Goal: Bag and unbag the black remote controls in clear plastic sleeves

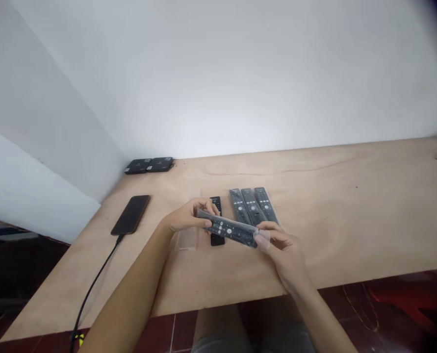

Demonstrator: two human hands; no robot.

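Observation:
A black remote control in a clear plastic sleeve is held slightly tilted above the table. My left hand pinches its left end, and my right hand grips the sleeve at its right end. Beneath the held remote lies a bare black remote, partly hidden by it and by my left fingers. Just behind, three sleeved remotes rest side by side: the left one, the middle one and the right one. An empty-looking clear sleeve lies flat below my left hand.
On the wooden table, a dark phone with a black cable lies at the left. Two black boxes sit at the back left corner against the white wall. The table's front edge runs close to my forearms.

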